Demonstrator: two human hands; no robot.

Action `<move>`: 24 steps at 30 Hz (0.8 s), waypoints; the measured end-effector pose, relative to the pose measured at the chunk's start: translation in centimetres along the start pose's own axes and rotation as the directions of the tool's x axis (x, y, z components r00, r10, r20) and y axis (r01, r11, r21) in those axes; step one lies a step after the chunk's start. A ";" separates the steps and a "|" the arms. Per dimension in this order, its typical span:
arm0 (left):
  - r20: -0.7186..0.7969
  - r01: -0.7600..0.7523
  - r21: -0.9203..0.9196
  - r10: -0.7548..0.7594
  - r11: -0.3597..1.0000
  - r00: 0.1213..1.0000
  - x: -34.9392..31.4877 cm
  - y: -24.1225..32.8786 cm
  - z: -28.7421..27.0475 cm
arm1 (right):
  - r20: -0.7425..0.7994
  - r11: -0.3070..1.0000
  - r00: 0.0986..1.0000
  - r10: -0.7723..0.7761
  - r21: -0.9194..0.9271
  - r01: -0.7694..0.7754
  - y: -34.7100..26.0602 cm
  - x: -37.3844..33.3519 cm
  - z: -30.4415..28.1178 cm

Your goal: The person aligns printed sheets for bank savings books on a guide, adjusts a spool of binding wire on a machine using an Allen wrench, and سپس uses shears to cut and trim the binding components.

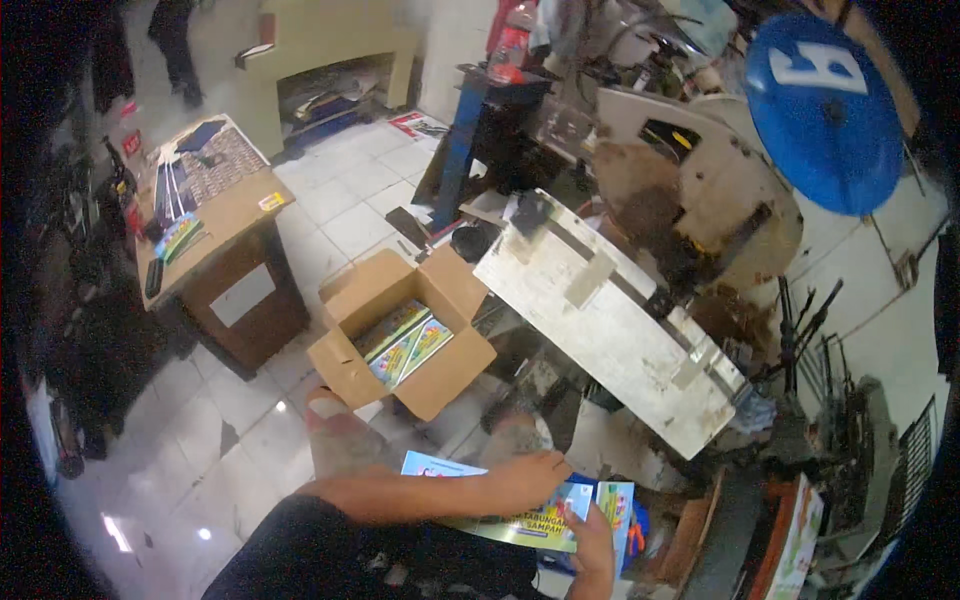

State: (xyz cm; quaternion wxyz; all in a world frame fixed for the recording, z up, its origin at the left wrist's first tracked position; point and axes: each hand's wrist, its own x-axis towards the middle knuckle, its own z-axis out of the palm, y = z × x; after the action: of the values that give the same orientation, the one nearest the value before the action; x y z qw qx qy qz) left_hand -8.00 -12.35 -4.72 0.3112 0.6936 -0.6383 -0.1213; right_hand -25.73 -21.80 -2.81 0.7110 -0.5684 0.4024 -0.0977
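Observation:
Colourful printed booklets (500, 532) with a blue, green and yellow cover lie across my lap at the bottom of the view. My left forearm reaches over them from the left. My left hand (530, 482) is closed at their upper edge, its fingers bent together. At their right end, my right hand (594, 543) grips them, thumb on top and fingers hidden beneath. Another booklet (618, 505) shows just behind that hand. In front of me stands an open cardboard box (440, 378), flaps spread, with several similar booklets (412, 350) inside.
A wooden desk (250, 210) with papers, a booklet and bottles stands at left. A stained white board (610, 330) leans across clutter at right. Behind it are a round blue sign (825, 115), a brown-stained panel (650, 190) and metal parts. White tiles (190, 430) cover the floor.

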 end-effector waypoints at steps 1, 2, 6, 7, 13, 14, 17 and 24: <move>-0.023 -0.002 -0.004 0.001 1.000 1.000 -0.1 -0.5 -0.7 | -0.037 0.999 0.999 0.029 -0.014 -0.029 -1.0 -0.4 0.9; -0.002 -0.059 -0.016 0.059 0.998 0.998 -0.2 -0.9 -1.4 | -0.037 0.999 0.999 0.019 -0.033 -0.020 -1.5 -0.2 1.3; 0.112 -0.127 -0.113 0.139 0.986 0.984 -1.1 -2.2 -0.2 | 0.093 0.999 0.995 0.035 -0.020 -0.033 -1.3 0.9 0.3; 0.109 -0.140 -0.119 0.154 0.983 0.982 -1.3 -2.1 0.8 | 0.125 0.996 0.989 0.073 -0.058 -0.067 -1.3 1.1 -0.7; -0.052 -0.131 -0.262 0.121 0.956 0.991 -1.3 -3.1 0.5 | -0.085 0.783 0.988 -0.131 -0.620 0.050 -0.2 1.7 -1.6; -0.056 -0.139 -0.267 0.128 0.954 0.990 -1.3 -3.4 -0.5 | -0.100 0.839 0.993 -0.066 -0.545 0.000 -2.1 0.8 0.4; 0.118 -0.199 -0.312 0.245 0.929 0.962 -1.6 -4.3 -2.3 | -0.116 0.919 0.993 -0.008 -0.393 -0.039 -2.0 0.4 1.8; 0.236 -0.254 -0.115 0.275 0.960 0.932 -1.0 -3.8 -3.6 | -0.095 0.843 0.995 -0.015 -0.536 -0.038 -0.8 1.4 -0.7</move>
State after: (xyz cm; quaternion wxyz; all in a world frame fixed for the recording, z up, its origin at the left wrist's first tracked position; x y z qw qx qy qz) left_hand -3.03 -10.40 -4.42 0.2703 0.5671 -0.7542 -0.1908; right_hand -25.03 -23.39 -2.70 0.5040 -0.7368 0.4506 -0.0040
